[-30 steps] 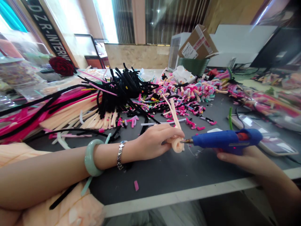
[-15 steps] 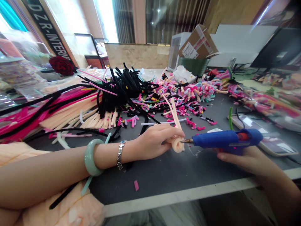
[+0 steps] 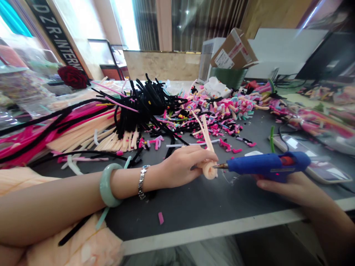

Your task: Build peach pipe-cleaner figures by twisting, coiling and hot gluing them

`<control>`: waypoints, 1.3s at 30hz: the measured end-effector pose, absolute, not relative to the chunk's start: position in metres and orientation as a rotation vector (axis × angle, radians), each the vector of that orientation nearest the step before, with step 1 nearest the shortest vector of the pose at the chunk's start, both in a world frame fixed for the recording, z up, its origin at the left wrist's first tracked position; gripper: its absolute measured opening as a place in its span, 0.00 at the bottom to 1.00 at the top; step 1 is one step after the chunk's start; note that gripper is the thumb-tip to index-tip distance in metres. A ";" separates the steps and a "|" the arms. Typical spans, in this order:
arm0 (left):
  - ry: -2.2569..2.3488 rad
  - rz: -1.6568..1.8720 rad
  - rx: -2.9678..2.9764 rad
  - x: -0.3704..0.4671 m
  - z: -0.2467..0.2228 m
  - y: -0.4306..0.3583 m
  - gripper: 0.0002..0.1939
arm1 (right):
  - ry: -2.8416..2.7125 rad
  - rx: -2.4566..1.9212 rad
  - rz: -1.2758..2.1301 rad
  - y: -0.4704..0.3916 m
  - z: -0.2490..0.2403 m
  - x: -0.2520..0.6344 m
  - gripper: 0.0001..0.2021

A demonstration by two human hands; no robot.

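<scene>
My left hand (image 3: pixel 180 166) is closed around a coiled peach pipe cleaner (image 3: pixel 209 170), its round spiral end turned toward the right. Two loose peach strands (image 3: pixel 206 135) stick up from it past my fingers. In my right hand (image 3: pixel 288 188) is a blue hot glue gun (image 3: pixel 257 162), gripped by its handle, with a small red light showing. The metal nozzle points left and reaches the middle of the coil. Whether glue is coming out is too small to see.
Black pipe cleaners (image 3: pixel 149 99) lie bundled ahead, beside peach and pink ones on the left. A heap of small pink and coloured pieces (image 3: pixel 216 107) covers the table's back. A phone-like device (image 3: pixel 313 162) lies right, behind the glue gun. One pink scrap (image 3: pixel 161 218) sits near the front edge.
</scene>
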State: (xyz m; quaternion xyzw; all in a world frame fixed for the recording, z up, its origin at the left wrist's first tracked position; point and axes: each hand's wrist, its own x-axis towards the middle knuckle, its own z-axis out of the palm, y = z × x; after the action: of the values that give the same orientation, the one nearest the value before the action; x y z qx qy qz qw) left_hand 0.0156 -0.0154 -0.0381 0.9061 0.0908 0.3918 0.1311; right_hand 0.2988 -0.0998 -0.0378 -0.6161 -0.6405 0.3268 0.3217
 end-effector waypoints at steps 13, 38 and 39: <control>0.311 1.215 2.568 0.017 -0.037 -0.017 0.15 | -1.769 -1.433 0.871 -0.093 -0.037 0.298 0.15; 0.331 1.286 2.477 0.017 -0.037 -0.014 0.15 | -1.419 -2.124 0.065 -0.063 -0.031 0.298 0.19; 0.329 1.288 2.483 0.017 -0.037 -0.014 0.15 | -1.460 -2.122 0.058 -0.064 -0.031 0.298 0.19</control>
State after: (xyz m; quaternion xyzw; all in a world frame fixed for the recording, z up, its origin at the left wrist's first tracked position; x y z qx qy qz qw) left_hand 0.0166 -0.0143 -0.0374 0.8700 0.1154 0.4513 0.1618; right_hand 0.2980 -0.0639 -0.0308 -0.7910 -0.5441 0.0215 0.2788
